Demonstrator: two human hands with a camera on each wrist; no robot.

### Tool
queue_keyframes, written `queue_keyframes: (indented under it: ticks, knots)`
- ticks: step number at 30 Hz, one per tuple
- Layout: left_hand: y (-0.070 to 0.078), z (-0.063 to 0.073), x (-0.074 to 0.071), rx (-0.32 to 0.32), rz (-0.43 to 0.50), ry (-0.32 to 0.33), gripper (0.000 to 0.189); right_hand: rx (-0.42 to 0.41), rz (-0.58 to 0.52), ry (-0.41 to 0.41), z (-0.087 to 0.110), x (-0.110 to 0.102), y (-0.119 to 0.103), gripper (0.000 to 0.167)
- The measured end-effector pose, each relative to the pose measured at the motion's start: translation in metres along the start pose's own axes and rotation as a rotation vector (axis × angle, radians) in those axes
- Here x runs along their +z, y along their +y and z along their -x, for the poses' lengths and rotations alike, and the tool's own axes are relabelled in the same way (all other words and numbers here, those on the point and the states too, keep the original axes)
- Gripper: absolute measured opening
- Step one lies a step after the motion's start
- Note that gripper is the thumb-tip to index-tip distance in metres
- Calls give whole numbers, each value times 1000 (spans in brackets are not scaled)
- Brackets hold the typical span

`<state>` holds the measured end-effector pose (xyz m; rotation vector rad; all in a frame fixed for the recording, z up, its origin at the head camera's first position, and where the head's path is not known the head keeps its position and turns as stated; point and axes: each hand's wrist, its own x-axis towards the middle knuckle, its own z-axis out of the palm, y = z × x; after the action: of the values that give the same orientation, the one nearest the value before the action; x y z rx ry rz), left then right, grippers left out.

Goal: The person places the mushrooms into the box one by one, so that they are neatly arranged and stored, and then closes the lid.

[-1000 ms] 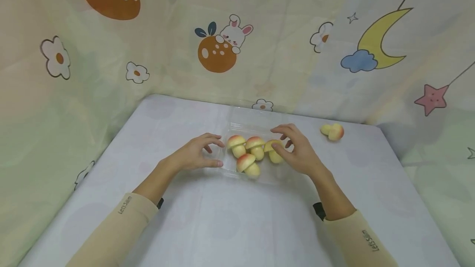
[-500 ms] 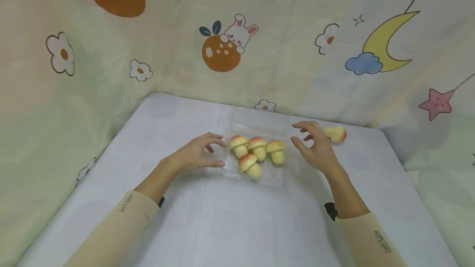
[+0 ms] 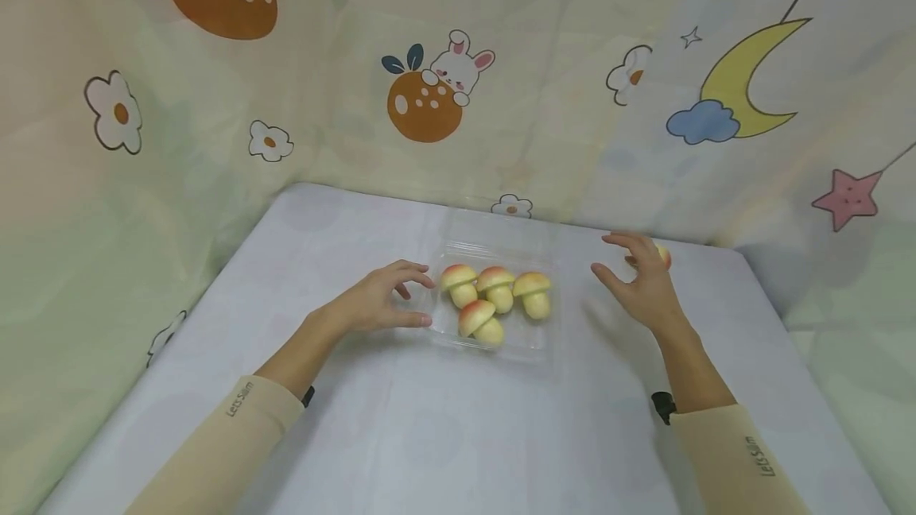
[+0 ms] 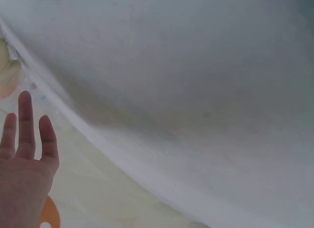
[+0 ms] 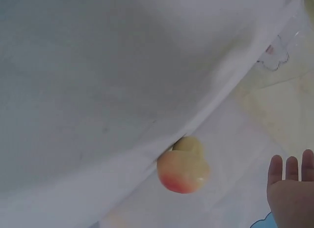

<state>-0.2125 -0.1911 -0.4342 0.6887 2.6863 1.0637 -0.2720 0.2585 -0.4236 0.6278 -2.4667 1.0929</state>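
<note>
A transparent plastic box [image 3: 525,338] holds several toy mushrooms [image 3: 495,288], yellow with reddish caps. My left hand [image 3: 379,296] stays at the box's left side, thumb and fingers spread apart with fingertips right at the rim. In the left wrist view that hand [image 4: 29,159] shows its fingers extended. To the right of the box my right hand [image 3: 644,286] is over the table, thumb and fingers parted and nothing between them. Behind it lies a single loose mushroom [image 3: 665,257], mostly hidden by the hand. The right wrist view shows this mushroom [image 5: 182,171] whole, left of the right hand [image 5: 294,188].
The box's clear lid [image 3: 494,227] lies folded back toward the rear edge of the white-covered table [image 3: 429,435]. A patterned cloth [image 3: 544,102] hangs close behind the table and along its sides.
My right hand has moved right, from the rightmost mushroom in the box to in front of the loose one, leaving that mushroom in the box. The left hand has held its place.
</note>
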Motion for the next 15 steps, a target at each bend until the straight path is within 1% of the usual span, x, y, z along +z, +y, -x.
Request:
queue_keyframes:
  ticks: [4, 6, 9, 10, 12, 15]
  knots:
    - [-2, -1, 1, 0, 4, 3, 63, 19, 38, 0, -2, -6, 12, 52]
    - [-1, -1, 1, -5, 5, 5, 63, 68, 45, -12, -2, -10, 18, 55]
    - [-1, -1, 1, -8, 7, 6, 63, 200, 28, -57, -1, -18, 25, 62]
    - [0, -1, 2, -16, 10, 6, 63, 232, 28, -71, 0, -21, 27, 64]
    - [0, 0, 2, -24, 16, 3, 63, 277, 33, -91, 0, -28, 32, 69]
    - [0, -1, 2, -33, 14, -3, 63, 316, 49, -110, 0, -35, 40, 73]
